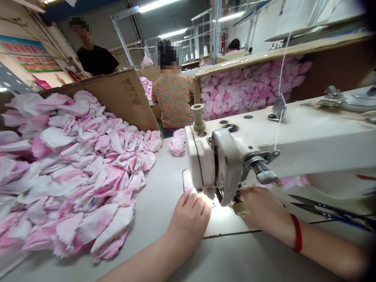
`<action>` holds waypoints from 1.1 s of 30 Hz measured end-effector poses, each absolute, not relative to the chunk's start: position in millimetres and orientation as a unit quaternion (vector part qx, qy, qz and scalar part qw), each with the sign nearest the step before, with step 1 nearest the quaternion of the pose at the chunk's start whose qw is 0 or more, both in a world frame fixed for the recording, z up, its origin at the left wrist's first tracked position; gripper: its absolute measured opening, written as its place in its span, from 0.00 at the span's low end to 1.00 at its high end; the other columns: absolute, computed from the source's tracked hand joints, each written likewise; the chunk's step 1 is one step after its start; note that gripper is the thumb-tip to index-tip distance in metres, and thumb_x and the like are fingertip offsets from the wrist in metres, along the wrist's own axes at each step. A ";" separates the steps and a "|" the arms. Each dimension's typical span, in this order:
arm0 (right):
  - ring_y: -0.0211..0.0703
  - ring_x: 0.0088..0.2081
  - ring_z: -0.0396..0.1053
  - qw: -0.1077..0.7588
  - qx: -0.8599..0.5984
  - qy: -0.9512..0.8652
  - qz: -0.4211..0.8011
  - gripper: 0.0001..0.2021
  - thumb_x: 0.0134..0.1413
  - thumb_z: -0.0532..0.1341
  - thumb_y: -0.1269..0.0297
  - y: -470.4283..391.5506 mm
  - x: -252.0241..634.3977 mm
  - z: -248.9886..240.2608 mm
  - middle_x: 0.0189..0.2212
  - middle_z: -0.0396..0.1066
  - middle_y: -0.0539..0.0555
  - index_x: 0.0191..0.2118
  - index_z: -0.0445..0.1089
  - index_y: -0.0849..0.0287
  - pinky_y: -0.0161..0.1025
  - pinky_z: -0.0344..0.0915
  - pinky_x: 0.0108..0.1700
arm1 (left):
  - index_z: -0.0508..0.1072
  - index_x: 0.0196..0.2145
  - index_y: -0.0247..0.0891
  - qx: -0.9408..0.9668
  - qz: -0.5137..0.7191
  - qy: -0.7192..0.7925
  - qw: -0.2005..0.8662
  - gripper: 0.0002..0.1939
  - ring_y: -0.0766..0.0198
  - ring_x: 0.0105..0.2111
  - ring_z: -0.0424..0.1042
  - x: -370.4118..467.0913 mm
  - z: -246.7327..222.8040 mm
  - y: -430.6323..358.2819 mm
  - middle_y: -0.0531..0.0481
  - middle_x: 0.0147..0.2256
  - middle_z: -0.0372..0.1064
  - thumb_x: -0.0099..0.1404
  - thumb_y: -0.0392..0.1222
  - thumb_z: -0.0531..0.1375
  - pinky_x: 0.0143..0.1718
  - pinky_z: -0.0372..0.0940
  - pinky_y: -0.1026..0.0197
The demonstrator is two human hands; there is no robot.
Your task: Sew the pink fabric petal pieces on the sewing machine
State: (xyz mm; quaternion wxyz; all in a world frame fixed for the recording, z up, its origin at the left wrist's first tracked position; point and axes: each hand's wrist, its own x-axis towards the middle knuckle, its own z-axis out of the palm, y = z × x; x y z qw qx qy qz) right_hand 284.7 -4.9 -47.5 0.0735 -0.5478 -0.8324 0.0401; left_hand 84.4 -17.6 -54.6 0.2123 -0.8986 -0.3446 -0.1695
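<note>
A white sewing machine (296,145) reaches in from the right, its lamp lighting the needle area. My left hand (192,215) is left of the needle, fingers curled down on a small piece of pink fabric (188,188) that mostly lies behind them. Right of the needle, my right hand (254,203), with a red band at the wrist, has its fingers bent behind the machine head. A small greenish object (240,208) is by its thumb; whether the hand grips it is unclear. A large heap of pink and white fabric pieces (96,176) covers the left of the table (158,219).
Dark thread snips (331,211) lie at the right beside my right forearm. A pink bundle (177,142) sits behind the machine head. Cardboard partitions (126,98) stand beyond, one with pink pieces behind it. One person (95,58) stands; another (172,94) faces away.
</note>
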 end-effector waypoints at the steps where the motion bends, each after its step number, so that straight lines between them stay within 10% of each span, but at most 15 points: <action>1: 0.44 0.26 0.69 0.070 -0.544 -0.836 0.031 0.12 0.53 0.50 0.66 -3.9 284.8 -48.3 0.21 0.71 0.53 0.22 0.64 0.58 0.37 0.51 0.25 | 0.68 0.35 0.33 -0.899 -0.174 -0.340 0.214 0.12 0.60 0.33 0.66 83.4 -54.9 -15.7 0.45 0.31 0.68 0.60 0.27 0.47 0.40 0.63 0.53; 23: 0.45 0.26 0.69 0.075 -0.547 -0.834 0.010 0.10 0.54 0.50 0.67 -1.8 283.4 -42.6 0.22 0.71 0.55 0.26 0.66 0.59 0.36 0.50 0.25 | 0.67 0.34 0.34 -0.966 -0.202 -0.097 0.128 0.08 0.64 0.36 0.64 46.1 -32.7 30.4 0.49 0.33 0.69 0.65 0.30 0.49 0.47 0.59 0.56; 33: 0.42 0.25 0.67 0.062 -0.560 -0.823 0.070 0.09 0.52 0.53 0.64 -9.7 288.6 -35.7 0.20 0.69 0.52 0.24 0.66 0.58 0.35 0.46 0.24 | 0.67 0.34 0.34 -0.943 -0.241 -0.213 0.083 0.08 0.64 0.31 0.62 66.9 -51.1 2.4 0.50 0.28 0.66 0.63 0.30 0.49 0.37 0.60 0.59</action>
